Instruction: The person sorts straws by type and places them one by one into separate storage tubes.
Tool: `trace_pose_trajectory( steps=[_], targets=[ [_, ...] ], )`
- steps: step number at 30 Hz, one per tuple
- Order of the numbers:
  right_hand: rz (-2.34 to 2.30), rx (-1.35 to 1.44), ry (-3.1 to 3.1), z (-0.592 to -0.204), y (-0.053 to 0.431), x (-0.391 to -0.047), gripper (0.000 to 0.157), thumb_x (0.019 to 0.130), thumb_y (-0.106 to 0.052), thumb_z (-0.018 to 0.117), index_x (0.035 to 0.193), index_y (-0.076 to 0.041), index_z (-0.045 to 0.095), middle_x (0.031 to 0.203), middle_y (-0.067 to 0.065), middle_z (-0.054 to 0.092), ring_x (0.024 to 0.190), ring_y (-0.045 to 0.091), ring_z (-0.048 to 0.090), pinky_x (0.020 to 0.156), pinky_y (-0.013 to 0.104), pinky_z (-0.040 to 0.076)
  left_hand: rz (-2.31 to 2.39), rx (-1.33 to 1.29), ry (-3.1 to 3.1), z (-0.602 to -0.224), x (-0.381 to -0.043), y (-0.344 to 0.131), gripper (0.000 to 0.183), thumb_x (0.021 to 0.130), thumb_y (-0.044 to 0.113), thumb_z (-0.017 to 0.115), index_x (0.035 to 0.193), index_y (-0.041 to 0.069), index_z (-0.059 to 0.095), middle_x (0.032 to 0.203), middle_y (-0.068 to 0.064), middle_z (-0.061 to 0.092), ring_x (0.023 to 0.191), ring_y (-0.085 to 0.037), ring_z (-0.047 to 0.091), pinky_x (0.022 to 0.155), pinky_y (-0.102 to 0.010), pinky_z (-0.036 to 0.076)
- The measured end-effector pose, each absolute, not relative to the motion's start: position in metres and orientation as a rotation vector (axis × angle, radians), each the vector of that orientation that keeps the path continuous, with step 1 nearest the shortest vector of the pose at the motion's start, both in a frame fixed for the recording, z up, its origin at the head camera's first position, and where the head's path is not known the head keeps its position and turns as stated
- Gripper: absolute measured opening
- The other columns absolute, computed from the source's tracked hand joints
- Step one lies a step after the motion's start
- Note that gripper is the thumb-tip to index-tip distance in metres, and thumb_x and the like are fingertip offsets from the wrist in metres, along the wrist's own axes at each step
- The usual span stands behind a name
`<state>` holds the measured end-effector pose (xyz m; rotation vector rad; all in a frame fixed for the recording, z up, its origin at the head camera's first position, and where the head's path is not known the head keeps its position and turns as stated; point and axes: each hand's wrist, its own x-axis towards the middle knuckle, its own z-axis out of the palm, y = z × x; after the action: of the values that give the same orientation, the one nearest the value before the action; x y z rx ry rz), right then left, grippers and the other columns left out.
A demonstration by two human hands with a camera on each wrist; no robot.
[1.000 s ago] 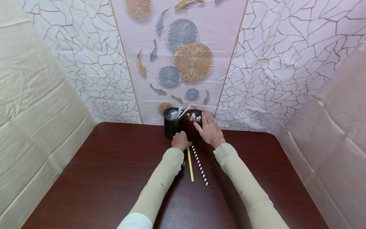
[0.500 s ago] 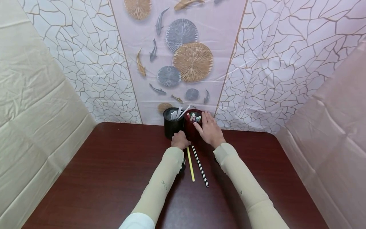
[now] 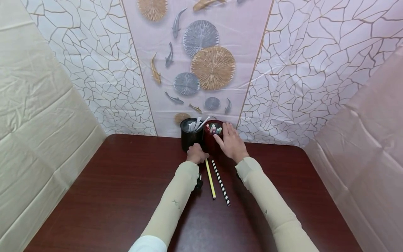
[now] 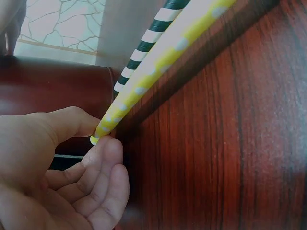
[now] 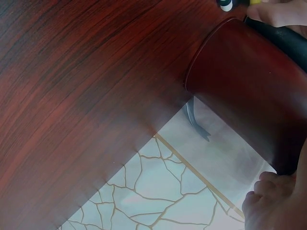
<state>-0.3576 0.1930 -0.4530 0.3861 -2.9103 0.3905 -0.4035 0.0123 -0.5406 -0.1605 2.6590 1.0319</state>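
Observation:
With thumb and forefinger, my left hand [image 4: 72, 158] pinches the end of a yellow straw with white dots [image 4: 144, 81]. In the head view the straw slants toward me from the hand. Just right of it lies a black-and-white striped straw [image 3: 221, 182], its far end near the cups. My right hand [image 3: 233, 144] rests against the right side of a dark red cup [image 3: 211, 145], fingers extended, thumb near the front rim. Several patterned straws [image 3: 214, 129] stand in that cup. Touching it on the left is a black cup [image 3: 189, 140], which holds several white-wrapped sticks [image 3: 197, 124].
The dark reddish wooden table [image 3: 126, 196] ends at the back against a patterned cloth [image 3: 176, 108], close behind both cups. Plain cream cloth hangs [image 3: 47, 122] along the left and right sides.
My left hand has shifted slightly left and toward the cups, drawing the yellow straw a little with it; its near end swings slightly right. The right hand and both cups stay put.

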Motion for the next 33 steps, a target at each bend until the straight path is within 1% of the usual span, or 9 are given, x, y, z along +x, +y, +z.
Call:
trace_pose_trajectory(
  steps=[4,8,15,16,20,23,27,30,33],
  targets=[
    [0.385,0.382,-2.908,-0.454,0.193,-0.358,0.084,0.112,-0.059,0.028,0.168,0.002,0.014,0.175,0.024,0.018,0.165,0.038,0.015,0.134,0.053,0.02,1.067,-0.152,2.658,-0.546,-0.404,0.009,0.028,0.091,0.032,0.077,0.093,0.005,0.069,0.067,-0.008,0.073,0.064,-0.026,0.069,0.056,-0.036,0.056],
    [0.397,0.379,-2.903,-0.455,0.193,-0.358,0.084,0.112,-0.06,0.028,0.168,0.001,0.015,0.175,0.024,0.018,0.165,0.037,0.015,0.134,0.052,0.021,1.086,-0.151,2.667,-0.54,-0.396,0.006,0.028,0.092,0.03,0.077,0.094,0.004,0.07,0.067,-0.009,0.071,0.064,-0.026,0.067,0.061,-0.038,0.055],
    [0.4,0.374,-2.913,-0.453,0.192,-0.356,0.083,0.112,-0.059,0.029,0.168,0.002,0.015,0.175,0.025,0.017,0.165,0.038,0.015,0.134,0.053,0.02,1.174,-0.16,2.588,-0.515,-0.377,-0.003,0.03,0.092,0.032,0.078,0.093,0.003,0.072,0.067,-0.007,0.073,0.064,-0.023,0.069,0.064,-0.037,0.056],
    [0.405,0.374,-2.914,-0.452,0.192,-0.356,0.084,0.112,-0.059,0.029,0.168,0.002,0.015,0.175,0.025,0.017,0.165,0.038,0.014,0.134,0.053,0.02,1.18,-0.154,2.597,-0.516,-0.377,-0.004,0.029,0.092,0.033,0.078,0.092,0.004,0.072,0.066,-0.007,0.073,0.063,-0.022,0.069,0.063,-0.037,0.055],
    [0.412,0.376,-2.919,-0.452,0.192,-0.356,0.084,0.112,-0.06,0.028,0.168,0.002,0.014,0.176,0.024,0.016,0.166,0.038,0.013,0.134,0.052,0.019,1.229,-0.157,2.613,-0.515,-0.374,-0.008,0.029,0.091,0.033,0.08,0.088,0.005,0.074,0.065,-0.006,0.074,0.064,-0.021,0.071,0.068,-0.035,0.057],
    [0.416,0.38,-2.918,-0.453,0.193,-0.357,0.085,0.112,-0.06,0.027,0.168,0.001,0.013,0.176,0.024,0.016,0.166,0.038,0.012,0.134,0.052,0.018,1.287,-0.145,2.653,-0.525,-0.375,-0.013,0.028,0.09,0.033,0.079,0.079,0.007,0.075,0.062,-0.003,0.072,0.063,-0.018,0.069,0.068,-0.032,0.056],
    [0.426,0.385,-2.913,-0.453,0.193,-0.358,0.085,0.112,-0.062,0.026,0.168,0.001,0.013,0.176,0.024,0.016,0.166,0.037,0.012,0.134,0.052,0.018,1.366,-0.141,2.677,-0.508,-0.355,-0.02,0.028,0.09,0.028,0.077,0.07,0.009,0.077,0.062,-0.003,0.073,0.065,-0.019,0.069,0.066,-0.031,0.054],
    [0.435,0.383,-2.912,-0.454,0.193,-0.359,0.086,0.111,-0.062,0.027,0.168,0.0,0.014,0.176,0.023,0.017,0.166,0.037,0.013,0.134,0.051,0.019,1.429,-0.154,2.674,-0.483,-0.329,-0.025,0.026,0.093,0.023,0.076,0.074,0.006,0.08,0.067,-0.006,0.075,0.071,-0.021,0.068,0.065,-0.03,0.052],
    [0.437,0.383,-2.907,-0.455,0.193,-0.359,0.085,0.111,-0.062,0.027,0.168,0.001,0.014,0.176,0.024,0.018,0.166,0.037,0.013,0.134,0.051,0.019,1.498,-0.138,2.7,-0.479,-0.32,-0.031,0.025,0.095,0.023,0.077,0.078,0.006,0.082,0.069,-0.007,0.076,0.074,-0.019,0.067,0.062,-0.026,0.048]
  ],
)
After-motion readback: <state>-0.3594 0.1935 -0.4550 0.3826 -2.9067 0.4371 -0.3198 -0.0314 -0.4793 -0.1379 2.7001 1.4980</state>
